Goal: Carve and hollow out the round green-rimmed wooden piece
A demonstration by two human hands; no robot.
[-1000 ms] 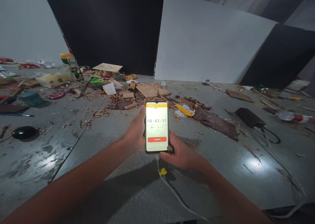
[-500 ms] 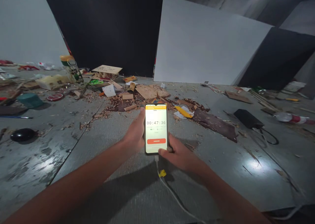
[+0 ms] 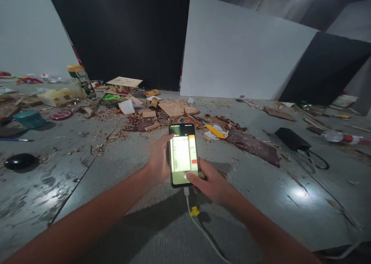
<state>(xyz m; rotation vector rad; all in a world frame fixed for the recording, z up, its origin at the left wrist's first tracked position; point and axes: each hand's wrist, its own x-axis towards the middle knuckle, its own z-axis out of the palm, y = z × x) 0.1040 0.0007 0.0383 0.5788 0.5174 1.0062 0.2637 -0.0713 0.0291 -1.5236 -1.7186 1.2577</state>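
A lit smartphone [image 3: 181,154] is held upright between both hands at the middle of the head view. My left hand [image 3: 159,157] is closed along its left edge, the thumb near the top corner. My right hand [image 3: 210,181] grips the lower right edge, its thumb over the bottom of the screen; the fingers behind are mostly hidden. On the screen, bright app cards stand side by side. From the phone's lower end a white charging cable [image 3: 199,227] runs down, with a yellow tag [image 3: 194,211] on it.
Wood scraps and shavings [image 3: 147,119] lie beyond the phone, with a yellow-handled tool [image 3: 216,131] and a brown strip [image 3: 253,147]. At right are a black power bank [image 3: 292,139] and a plastic bottle [image 3: 337,137]. A black rounded object [image 3: 20,161] and a teal container [image 3: 30,119] sit left.
The phone's screen has switched from a timer page with a red button to side-by-side app cards. The phone sits slightly lower and tilts a little. Both hands keep their grip.
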